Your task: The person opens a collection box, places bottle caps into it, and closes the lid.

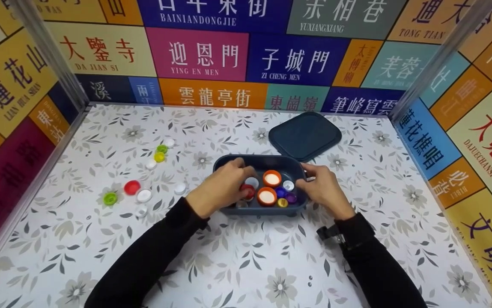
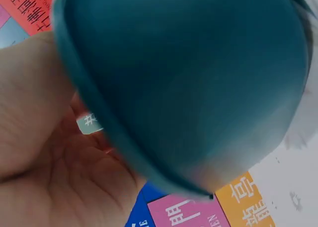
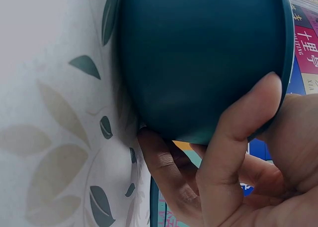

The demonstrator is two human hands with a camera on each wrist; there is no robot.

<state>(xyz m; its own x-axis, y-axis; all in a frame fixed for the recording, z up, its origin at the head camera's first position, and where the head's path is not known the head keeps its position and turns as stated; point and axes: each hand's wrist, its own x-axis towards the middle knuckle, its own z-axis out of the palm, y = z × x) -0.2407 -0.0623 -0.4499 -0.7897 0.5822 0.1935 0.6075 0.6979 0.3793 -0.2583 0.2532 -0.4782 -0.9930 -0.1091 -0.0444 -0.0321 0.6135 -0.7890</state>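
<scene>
A dark blue oblong box stands in the middle of the table, with bottle caps lying in it. My left hand reaches over its left end, fingers bent down inside, pinching a red cap. In the left wrist view the box wall hides those fingertips. My right hand grips the box's right end; in the right wrist view a finger lies along the outer wall. Two orange caps with white insides, a white cap, a purple cap and a gold cap lie between the hands.
Behind the box lies a dark blue lid. Loose caps are spread on the table to the left, among them a red cap, a green cap, a yellow cap and several white ones. Printed panels wall the table in.
</scene>
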